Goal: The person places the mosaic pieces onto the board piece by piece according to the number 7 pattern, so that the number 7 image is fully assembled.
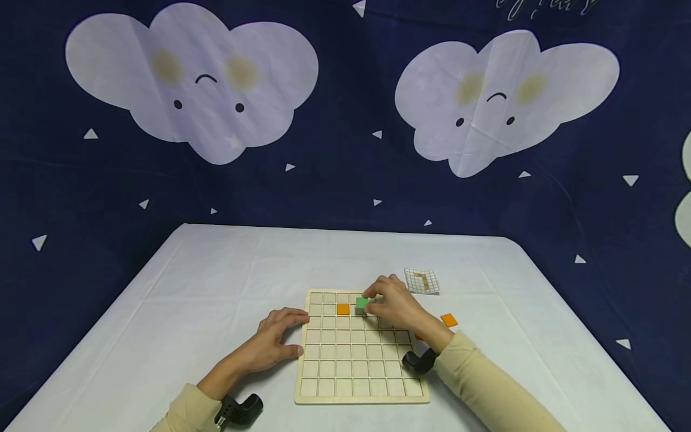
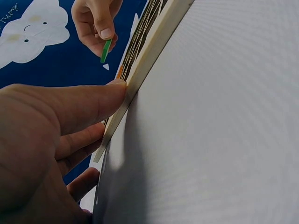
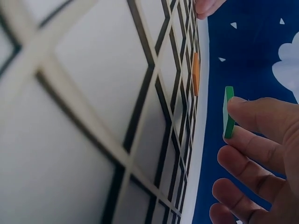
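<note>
A wooden grid board (image 1: 352, 353) lies on the table in the head view, with one orange square tile (image 1: 342, 309) in a cell of its second row. My right hand (image 1: 398, 305) pinches a green square tile (image 1: 361, 302) between thumb and finger, held a little above the board just right of the orange tile. In the right wrist view the green tile (image 3: 228, 112) is seen edge-on, apart from the grid. My left hand (image 1: 270, 341) rests at the board's left edge, thumb (image 2: 93, 105) and fingertips touching the rim without wrapping round it.
A small printed pattern card (image 1: 423, 281) lies beyond the board's far right corner. Another orange tile (image 1: 449, 320) lies on the white table (image 1: 162, 336) right of the board, and an orange piece (image 1: 418, 336) shows partly under the right forearm. Behind hangs a dark blue cloth (image 1: 345, 120).
</note>
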